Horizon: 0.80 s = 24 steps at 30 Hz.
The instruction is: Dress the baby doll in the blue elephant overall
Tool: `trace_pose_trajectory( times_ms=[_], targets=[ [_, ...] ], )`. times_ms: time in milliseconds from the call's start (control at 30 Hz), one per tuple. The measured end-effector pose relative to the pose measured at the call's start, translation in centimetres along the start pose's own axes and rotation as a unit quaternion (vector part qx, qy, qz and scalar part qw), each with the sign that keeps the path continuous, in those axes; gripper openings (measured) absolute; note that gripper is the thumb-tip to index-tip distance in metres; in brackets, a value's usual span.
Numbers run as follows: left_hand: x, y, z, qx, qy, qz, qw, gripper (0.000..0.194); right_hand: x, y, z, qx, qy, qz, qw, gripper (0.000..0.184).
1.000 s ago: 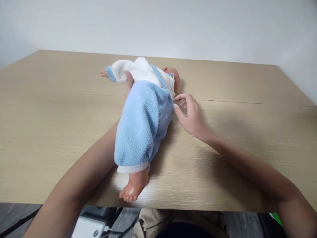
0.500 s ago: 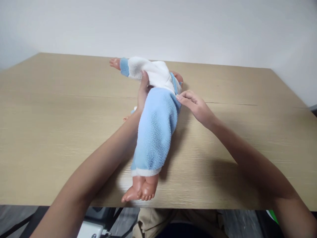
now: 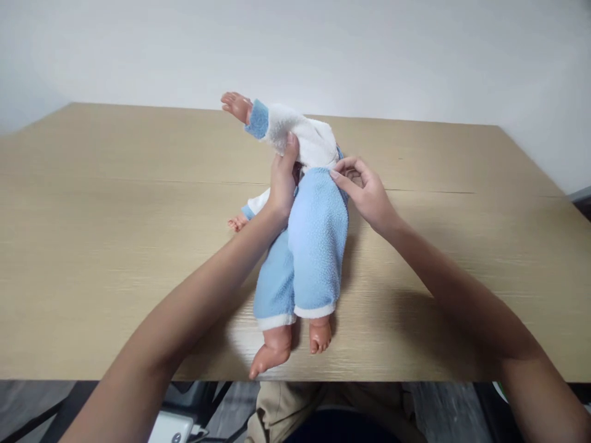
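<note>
A baby doll [image 3: 305, 246] in a white fleece top and light blue fleece trousers lies on the wooden table [image 3: 115, 246], feet toward me, one arm raised. My left hand [image 3: 282, 181] grips the doll's torso from the left, fingers wrapped round the white top. My right hand [image 3: 362, 191] pinches the waistband of the blue trousers on the doll's right side. The doll's head is hidden behind its body and my hands.
A white wall rises behind the table's far edge. Under the near edge I see my lap in beige trousers [image 3: 286, 412], a white device [image 3: 168, 427] with cables on the floor, and a green object [image 3: 501, 391] at the lower right.
The doll has been rolled from its side toward its back, so both legs now show. Its raised arm has lifted higher. My right hand went from touching to pinching the waistband.
</note>
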<state>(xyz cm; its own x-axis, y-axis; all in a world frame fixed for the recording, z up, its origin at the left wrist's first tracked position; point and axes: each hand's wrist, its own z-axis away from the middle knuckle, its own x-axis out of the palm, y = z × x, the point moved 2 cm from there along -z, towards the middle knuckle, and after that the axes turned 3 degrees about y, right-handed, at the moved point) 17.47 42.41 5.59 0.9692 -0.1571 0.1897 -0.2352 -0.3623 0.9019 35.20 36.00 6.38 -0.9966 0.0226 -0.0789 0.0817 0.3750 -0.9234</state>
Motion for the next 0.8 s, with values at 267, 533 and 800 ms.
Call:
trace_pose_trajectory(
  times_ms=[267,533,800],
  targets=[
    [1.7,-0.6,-0.1,0.007,0.004,-0.022,1.000,0.062,-1.8,1.7,3.4,0.066,0.130,0.011,0.989,0.032],
    [6.3,-0.7,0.7,0.089,-0.102,-0.202,0.970,0.055,-6.9,1.7,8.6,0.232,0.114,-0.052,0.965,0.053],
    [9.4,1.2,3.6,0.164,-0.256,-0.386,0.871,0.043,-11.5,2.9,8.8,0.381,0.047,-0.256,0.887,0.074]
  ],
)
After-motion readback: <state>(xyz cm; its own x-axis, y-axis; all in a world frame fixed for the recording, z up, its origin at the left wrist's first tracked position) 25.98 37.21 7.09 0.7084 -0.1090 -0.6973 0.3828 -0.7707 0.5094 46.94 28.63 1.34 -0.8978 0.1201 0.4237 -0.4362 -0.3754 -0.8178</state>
